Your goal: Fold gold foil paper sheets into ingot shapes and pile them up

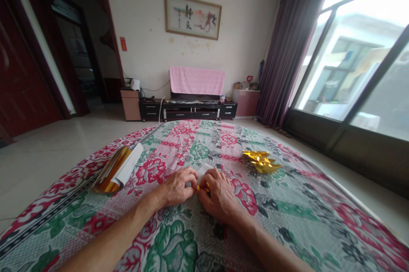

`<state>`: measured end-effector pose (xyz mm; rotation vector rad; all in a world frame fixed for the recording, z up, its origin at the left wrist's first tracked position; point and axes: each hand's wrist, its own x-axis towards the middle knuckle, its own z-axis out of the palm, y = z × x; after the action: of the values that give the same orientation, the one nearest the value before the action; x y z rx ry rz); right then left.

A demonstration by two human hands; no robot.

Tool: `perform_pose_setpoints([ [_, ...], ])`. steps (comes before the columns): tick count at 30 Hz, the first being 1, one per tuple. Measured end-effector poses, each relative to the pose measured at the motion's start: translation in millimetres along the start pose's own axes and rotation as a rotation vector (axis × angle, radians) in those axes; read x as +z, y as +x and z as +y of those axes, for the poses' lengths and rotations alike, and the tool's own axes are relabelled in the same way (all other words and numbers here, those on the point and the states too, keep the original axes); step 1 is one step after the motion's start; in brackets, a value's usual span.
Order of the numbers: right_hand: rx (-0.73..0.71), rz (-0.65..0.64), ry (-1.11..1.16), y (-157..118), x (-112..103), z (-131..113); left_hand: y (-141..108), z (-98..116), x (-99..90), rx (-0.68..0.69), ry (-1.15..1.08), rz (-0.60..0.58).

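Note:
Near the middle of the cloth-covered table, my left hand [181, 185] and my right hand [220, 193] are close together with curled fingers. Both pinch a piece of gold foil paper [203, 170], its white back facing up behind the fingers and a bit of gold showing between them. The fingers hide most of its shape. To the left lies a loosely curled stack of gold and white paper sheets [119, 169]. Over on the right, several folded gold foil shapes [262, 162] rest in a group, apart from my hands.
A floral tablecloth [172, 242] in red, green and grey covers the round table. Beyond it, a low black cabinet [191, 112] stands by the wall, a pink cloth [197, 79] draped over what is on it. Purple curtains [284, 42] and windows are at right, doorways at left.

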<state>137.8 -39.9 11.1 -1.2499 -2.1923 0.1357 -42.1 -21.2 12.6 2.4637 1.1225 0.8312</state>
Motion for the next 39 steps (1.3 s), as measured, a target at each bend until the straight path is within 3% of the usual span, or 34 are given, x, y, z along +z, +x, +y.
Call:
perform_pose_setpoints([
  [7, -0.005, -0.004, 0.005, 0.1, -1.0, -2.0, 0.3, 4.1, -1.2, -0.039, 0.003, 0.002],
  [16, 0.124, -0.075, 0.029, 6.8, -3.3, -4.4, 0.9, 1.6, -0.7, -0.021, -0.019, -0.003],
  [32, 0.087, -0.046, 0.010, 4.5, -1.0, -3.5, 0.7, 13.8, 3.4, -0.090, 0.042, 0.070],
  [39, 0.090, -0.051, 0.014, 4.3, -0.5, -2.7, 0.6, 14.8, 2.3, -0.084, 0.041, 0.037],
])
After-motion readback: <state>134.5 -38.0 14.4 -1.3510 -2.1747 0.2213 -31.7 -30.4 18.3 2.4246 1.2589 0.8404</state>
